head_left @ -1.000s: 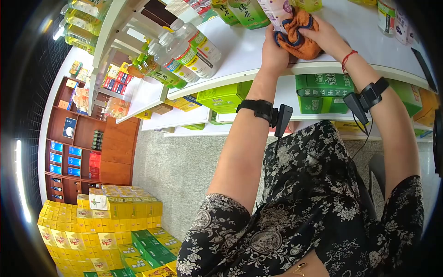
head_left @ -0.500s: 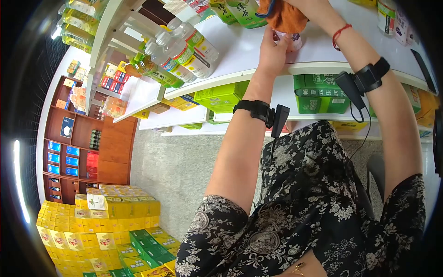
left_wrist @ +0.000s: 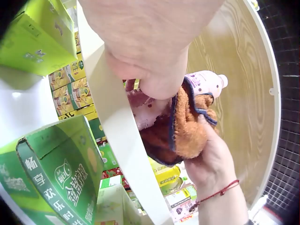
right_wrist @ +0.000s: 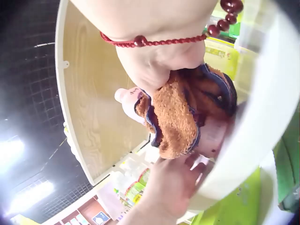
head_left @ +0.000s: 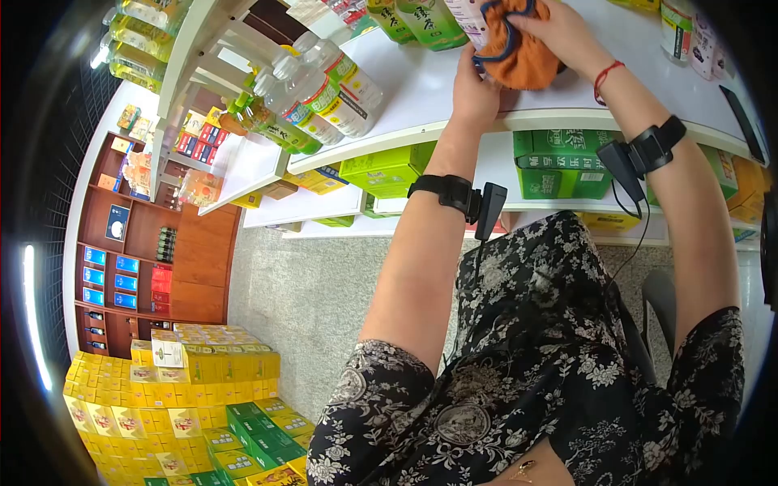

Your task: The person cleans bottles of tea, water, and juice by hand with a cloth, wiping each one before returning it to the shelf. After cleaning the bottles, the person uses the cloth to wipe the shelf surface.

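Note:
A pale pink and purple bottle [head_left: 464,18] stands on the white shelf, partly covered by an orange cloth [head_left: 523,61] with dark blue edging. Low on the bottle, my left hand [head_left: 476,93] grips it near the shelf's front edge. My right hand [head_left: 559,32], a red cord at its wrist, holds the bunched cloth against the bottle's side. In the left wrist view the white cap and upper label of the bottle [left_wrist: 208,83] show above the cloth. From the right wrist, the fingers of the left hand [right_wrist: 171,183] appear around the bottle's base, below the cloth.
Green tea bottles [head_left: 433,24] stand just left of the pink one, and clear-capped water bottles [head_left: 344,89] farther left. More bottles [head_left: 677,32] and a dark flat object [head_left: 743,121] lie right. Green cartons [head_left: 562,166] fill the lower shelf; yellow boxes [head_left: 219,373] are stacked on the floor.
Half a second ago the right hand and cloth were higher, up toward the bottle's top, baring its lower part. Now both are lower and to the right, covering that part again.

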Tool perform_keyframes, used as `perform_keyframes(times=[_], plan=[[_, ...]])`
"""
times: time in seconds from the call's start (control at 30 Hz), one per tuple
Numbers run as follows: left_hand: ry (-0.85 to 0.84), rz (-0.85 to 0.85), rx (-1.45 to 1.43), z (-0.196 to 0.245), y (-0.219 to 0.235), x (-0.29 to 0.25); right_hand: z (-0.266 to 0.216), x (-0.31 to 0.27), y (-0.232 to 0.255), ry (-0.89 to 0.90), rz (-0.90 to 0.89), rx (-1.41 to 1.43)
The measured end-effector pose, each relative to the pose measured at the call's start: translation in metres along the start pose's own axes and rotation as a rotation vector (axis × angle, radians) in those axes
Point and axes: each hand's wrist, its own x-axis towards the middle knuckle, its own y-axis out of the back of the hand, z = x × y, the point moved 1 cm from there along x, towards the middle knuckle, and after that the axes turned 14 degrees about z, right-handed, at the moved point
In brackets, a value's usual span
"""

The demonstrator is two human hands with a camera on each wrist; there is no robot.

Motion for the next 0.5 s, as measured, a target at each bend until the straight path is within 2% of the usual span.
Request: perform_keyframes(times=[0.03,0.07,0.1,0.17,0.2,0.3,0.33,0.4,0.43,0.47,0.5], plan=[[0.077,0.019,0.063,0.007,0.001,-0.002,-0.017,0.004,-0.005,0.0,0.104,0.142],[0.155,0.037,0.127,0.01,0.001,-0.004,-0.026,0.01,-0.006,0.029,0.131,0.222],[0.156,0.038,0.13,0.01,0.0,-0.003,-0.038,0.014,-0.007,0.028,0.131,0.224],[0.142,0.037,0.153,0.01,-0.001,-0.002,-0.059,0.017,-0.007,0.248,0.274,0.02],[0.142,0.035,0.154,0.008,-0.001,-0.002,-0.06,0.02,-0.01,0.299,0.261,0.023],[0.159,0.027,0.183,0.006,0.0,-0.001,-0.049,0.017,-0.016,0.267,0.175,0.047],[0.134,0.022,0.2,0.008,0.0,-0.001,-0.055,0.006,-0.013,0.208,0.188,-0.1],[0.109,0.019,0.216,0.012,0.0,-0.001,-0.059,-0.015,-0.008,0.183,0.178,-0.148],[0.122,0.011,0.114,0.016,0.0,-0.003,-0.055,-0.021,-0.005,0.153,0.169,-0.196],[0.136,0.003,0.013,0.019,-0.001,-0.004,-0.036,-0.016,-0.006,0.05,0.111,-0.207],[0.135,0.002,0.014,0.012,0.0,-0.003,-0.015,-0.013,-0.005,0.051,0.112,-0.206]])
